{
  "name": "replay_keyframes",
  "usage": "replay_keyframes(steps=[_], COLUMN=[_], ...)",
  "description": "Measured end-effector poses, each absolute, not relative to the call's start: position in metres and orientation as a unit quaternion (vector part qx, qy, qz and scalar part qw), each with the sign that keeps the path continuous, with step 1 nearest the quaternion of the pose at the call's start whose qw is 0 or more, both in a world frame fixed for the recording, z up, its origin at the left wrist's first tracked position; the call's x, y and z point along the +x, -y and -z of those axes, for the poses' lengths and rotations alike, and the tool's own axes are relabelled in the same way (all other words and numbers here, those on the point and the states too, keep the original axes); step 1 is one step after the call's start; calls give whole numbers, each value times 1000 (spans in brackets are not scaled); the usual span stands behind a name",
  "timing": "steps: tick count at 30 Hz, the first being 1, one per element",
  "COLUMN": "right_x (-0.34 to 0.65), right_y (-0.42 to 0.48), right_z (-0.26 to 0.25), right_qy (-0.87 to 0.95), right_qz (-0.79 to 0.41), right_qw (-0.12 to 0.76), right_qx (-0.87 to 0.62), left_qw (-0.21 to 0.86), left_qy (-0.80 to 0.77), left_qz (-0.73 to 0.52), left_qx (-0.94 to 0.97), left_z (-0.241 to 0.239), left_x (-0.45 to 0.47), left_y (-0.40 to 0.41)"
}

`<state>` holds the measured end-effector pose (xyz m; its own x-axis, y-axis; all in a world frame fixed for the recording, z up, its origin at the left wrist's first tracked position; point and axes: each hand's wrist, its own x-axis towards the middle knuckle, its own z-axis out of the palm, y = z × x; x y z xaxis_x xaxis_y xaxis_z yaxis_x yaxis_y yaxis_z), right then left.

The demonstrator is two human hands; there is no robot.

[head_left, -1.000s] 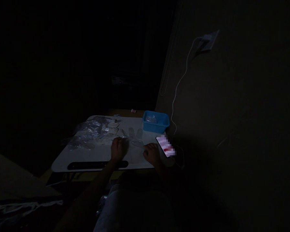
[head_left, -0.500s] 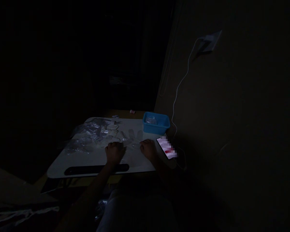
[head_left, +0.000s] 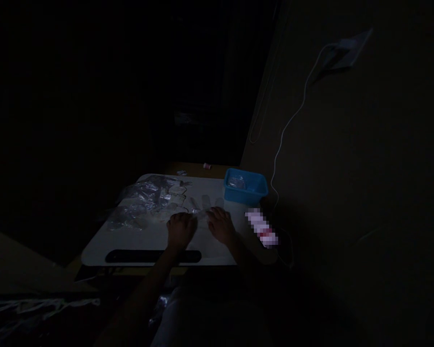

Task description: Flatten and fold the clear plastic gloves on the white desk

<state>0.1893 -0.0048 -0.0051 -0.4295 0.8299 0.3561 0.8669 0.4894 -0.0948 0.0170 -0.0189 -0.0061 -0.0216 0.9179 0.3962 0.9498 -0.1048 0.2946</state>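
In dim light, my left hand and my right hand are side by side above the middle of a white table. Both have curled fingers. A thin piece of clear plastic film stretches between them, its ends hidden under the fingers. Just beyond it lie a few flat, translucent strips. Left of my hands, crumpled clear plastic bags are heaped together, with pale pieces at their right edge; their kind is too dark to make out.
A blue plastic basket holding a clear packet stands at the back right. A lit phone lies near the right edge. A white cable runs down from a wall socket. A dark slot lines the table's front.
The view has swung left, so everything sits further right. My right hand has come closer to my left, its fingers now over the plastic film and near the strips.
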Motion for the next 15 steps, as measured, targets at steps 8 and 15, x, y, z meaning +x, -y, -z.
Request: replay_keyframes(steps=[8, 15], right_x=[189, 190], right_y=[5, 7], right_z=[4, 3], right_qy=[831, 838], right_qz=[43, 47], right_qw=[202, 196], right_qx=[-517, -507], left_qw=[29, 36], left_qy=[687, 678], left_qz=[248, 232], left_qx=[-682, -697], left_z=[4, 4], left_x=[17, 19], left_y=[22, 22])
